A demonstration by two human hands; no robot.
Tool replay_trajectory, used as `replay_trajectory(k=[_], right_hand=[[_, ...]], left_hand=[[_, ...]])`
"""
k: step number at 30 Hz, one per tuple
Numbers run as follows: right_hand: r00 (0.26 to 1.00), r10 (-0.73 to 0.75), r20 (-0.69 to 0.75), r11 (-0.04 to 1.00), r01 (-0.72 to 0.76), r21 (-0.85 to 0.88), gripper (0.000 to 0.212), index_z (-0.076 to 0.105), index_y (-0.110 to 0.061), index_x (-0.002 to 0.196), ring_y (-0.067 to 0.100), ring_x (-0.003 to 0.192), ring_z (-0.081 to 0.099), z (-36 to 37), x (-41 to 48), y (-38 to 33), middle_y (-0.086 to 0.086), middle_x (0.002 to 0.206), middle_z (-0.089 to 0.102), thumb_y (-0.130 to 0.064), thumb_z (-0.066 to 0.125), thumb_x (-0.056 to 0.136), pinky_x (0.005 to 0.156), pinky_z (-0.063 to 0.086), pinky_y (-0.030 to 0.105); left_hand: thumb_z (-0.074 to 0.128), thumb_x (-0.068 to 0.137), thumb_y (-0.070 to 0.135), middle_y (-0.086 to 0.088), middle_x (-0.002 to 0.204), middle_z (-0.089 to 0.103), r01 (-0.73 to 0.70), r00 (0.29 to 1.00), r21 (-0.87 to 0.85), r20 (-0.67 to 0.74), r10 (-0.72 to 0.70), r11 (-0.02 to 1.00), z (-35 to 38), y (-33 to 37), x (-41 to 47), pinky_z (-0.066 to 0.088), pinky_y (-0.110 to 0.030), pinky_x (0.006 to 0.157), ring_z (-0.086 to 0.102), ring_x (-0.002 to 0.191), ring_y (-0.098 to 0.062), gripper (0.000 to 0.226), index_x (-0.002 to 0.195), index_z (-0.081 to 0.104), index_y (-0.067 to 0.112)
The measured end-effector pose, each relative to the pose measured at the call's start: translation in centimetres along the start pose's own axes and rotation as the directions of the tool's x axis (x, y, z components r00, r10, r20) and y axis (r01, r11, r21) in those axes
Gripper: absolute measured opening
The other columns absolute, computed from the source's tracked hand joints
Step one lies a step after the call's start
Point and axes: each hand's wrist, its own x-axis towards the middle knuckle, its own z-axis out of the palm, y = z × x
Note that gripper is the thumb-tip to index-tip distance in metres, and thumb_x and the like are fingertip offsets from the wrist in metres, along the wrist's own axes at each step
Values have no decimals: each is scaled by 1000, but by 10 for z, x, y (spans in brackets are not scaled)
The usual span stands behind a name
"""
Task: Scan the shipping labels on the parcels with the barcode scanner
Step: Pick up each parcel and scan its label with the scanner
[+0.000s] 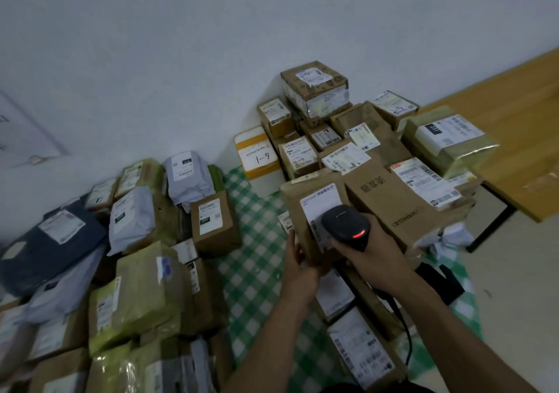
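The black handheld barcode scanner (346,226), a red light glowing on its head, sat just over the white shipping label (317,203) of a brown cardboard parcel (295,211). The right hand (376,261) was wrapped tightly round the scanner's handle. The left hand (298,268) gripped the parcel's near left corner. This parcel leaned against a stack of labelled cardboard boxes (390,194) on a green-and-white checked cloth (257,259). A heap of bagged and boxed parcels (136,271) lay to the left, a wooden table (514,138) to the right.

Left grip (298,267) and right grip (375,259) reach forward close together, both clasping.
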Motion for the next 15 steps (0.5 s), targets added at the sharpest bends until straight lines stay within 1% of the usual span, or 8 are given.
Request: replay_trajectory(k=[2, 4, 6, 8, 10, 12, 14, 15], right_hand=[[999, -38, -16, 999, 37, -10, 66, 47, -25, 141, 2, 106, 65, -5, -1, -3, -14, 119, 66, -33, 82, 86, 78, 51, 15], [998, -57, -24, 998, 56, -32, 61, 47, -26, 138, -7, 98, 61, -8, -2, -11, -19, 113, 63, -31, 81, 88, 68, 49, 7], [997, -80, -15, 996, 79, -42, 60, 46, -30, 136, -15, 92, 60, -7, -4, -16, -23, 110, 61, -32, 81, 87, 66, 45, 1], [996, -92, -1, 995, 92, -26, 62, 47, -32, 137, -21, 94, 58, -4, -6, -18, -28, 111, 60, -35, 82, 86, 69, 46, 2], [995, -89, 35, 996, 89, -7, 63, 48, -30, 139, -16, 97, 59, -1, -8, -22, -26, 110, 62, -35, 82, 86, 70, 46, 5], [991, -94, 92, 995, 95, -12, 61, 47, -33, 137, -11, 98, 60, 3, -7, -31, -25, 108, 62, -32, 81, 87, 71, 46, 7], [984, -117, 136, 992, 122, -29, 58, 49, -32, 136, -4, 107, 62, 6, -6, -39, -23, 112, 64, -32, 81, 88, 77, 45, 9], [981, -133, 143, 990, 139, -36, 58, 51, -31, 136, -1, 110, 62, 8, -6, -43, -20, 115, 65, -33, 81, 88, 80, 46, 12]], left_hand=[[88, 74, -5, -5, 133, 67, 31, 999, 18, 27, -32, 999, -5, 3, -1, 62, -46, 88, 67, 117, -23, 101, 152, 37, 34], [85, 71, -13, -13, 122, 73, 53, 996, -5, 72, -53, 999, -11, 5, -4, 62, -48, 88, 72, 111, -30, 108, 153, 33, 34], [88, 69, -5, -12, 122, 73, 33, 996, -52, 79, -29, 998, -14, 9, -11, 62, -41, 84, 73, 109, -27, 109, 152, 33, 40], [89, 66, 14, -7, 124, 72, -18, 999, -54, 37, 20, 998, -15, 13, -19, 60, -35, 82, 73, 108, -20, 102, 149, 38, 45], [90, 69, 24, -4, 127, 72, -72, 997, -16, 9, 72, 997, -19, 16, -22, 58, -36, 88, 72, 110, -19, 103, 155, 37, 44], [93, 71, 25, -3, 129, 70, -105, 994, 38, -21, 106, 994, -27, 19, -24, 58, -35, 88, 72, 110, -19, 105, 154, 34, 49], [95, 70, 31, 4, 130, 63, -137, 987, 99, -70, 144, 986, -33, 26, -30, 55, -27, 85, 67, 110, -13, 105, 147, 30, 60], [94, 72, 32, 9, 129, 59, -159, 980, 126, -99, 172, 979, -36, 30, -32, 53, -21, 81, 63, 109, -6, 105, 147, 27, 62]])
